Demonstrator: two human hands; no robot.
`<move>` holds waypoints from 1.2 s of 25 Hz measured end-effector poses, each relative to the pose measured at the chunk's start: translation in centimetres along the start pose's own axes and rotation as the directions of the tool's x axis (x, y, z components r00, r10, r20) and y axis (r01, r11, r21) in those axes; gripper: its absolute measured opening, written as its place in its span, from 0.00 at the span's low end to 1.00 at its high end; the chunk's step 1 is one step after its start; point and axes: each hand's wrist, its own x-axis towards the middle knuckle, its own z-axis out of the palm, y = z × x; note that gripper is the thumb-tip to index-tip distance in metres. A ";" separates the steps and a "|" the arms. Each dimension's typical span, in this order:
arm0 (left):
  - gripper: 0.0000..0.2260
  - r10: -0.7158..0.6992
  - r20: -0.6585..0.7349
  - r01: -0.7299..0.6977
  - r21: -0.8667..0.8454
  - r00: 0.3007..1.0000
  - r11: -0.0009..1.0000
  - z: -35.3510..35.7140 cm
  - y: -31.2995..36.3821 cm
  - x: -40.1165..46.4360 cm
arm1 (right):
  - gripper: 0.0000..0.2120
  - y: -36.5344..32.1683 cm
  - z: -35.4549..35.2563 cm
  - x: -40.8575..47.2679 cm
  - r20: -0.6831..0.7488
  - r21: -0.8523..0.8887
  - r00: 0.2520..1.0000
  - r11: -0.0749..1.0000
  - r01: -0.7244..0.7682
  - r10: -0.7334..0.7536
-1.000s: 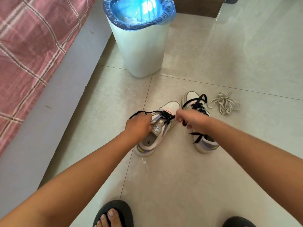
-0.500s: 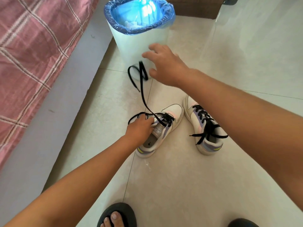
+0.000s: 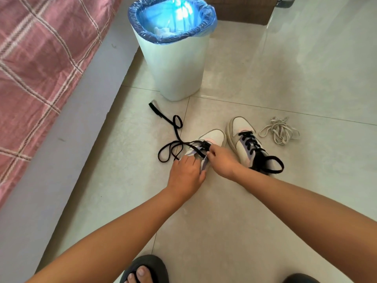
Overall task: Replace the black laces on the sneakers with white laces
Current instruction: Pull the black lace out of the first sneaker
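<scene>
Sneaker (image 3: 212, 137) under left hand (image 3: 186, 174)

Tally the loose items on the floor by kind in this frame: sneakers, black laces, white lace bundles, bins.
Sneakers: 2, the left sneaker and the right sneaker
Black laces: 2, one half pulled out, one laced in the right sneaker
White lace bundles: 1
Bins: 1
Total: 6

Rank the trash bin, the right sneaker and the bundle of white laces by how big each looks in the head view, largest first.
1. trash bin, by far the largest.
2. right sneaker, partly hidden by the right hand's wrist.
3. bundle of white laces, smallest, though loosely spread, so not far behind the sneaker.
</scene>
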 end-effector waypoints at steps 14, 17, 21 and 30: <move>0.14 -0.302 0.212 0.315 -0.029 0.929 0.949 1.9 -0.6 -0.4 | 0.04 -0.8 -0.6 0.6 -0.038 -0.194 0.997 0.979 0.056 -0.065; 0.11 -0.281 0.121 0.292 -0.082 0.952 0.953 1.4 -0.2 -0.5 | 0.12 1.2 -3.1 1.0 -0.204 -0.846 0.900 0.532 0.036 -0.385; 0.14 -0.310 0.201 0.319 -0.013 0.929 0.948 1.7 -0.3 -0.4 | 0.19 -0.2 -0.7 0.2 0.041 0.239 0.938 0.908 -0.345 0.345; 0.15 -0.341 0.228 0.348 0.009 0.912 0.937 1.8 0.0 -0.2 | 0.11 1.2 -5.4 1.9 -0.459 -0.063 0.859 0.956 -0.288 0.228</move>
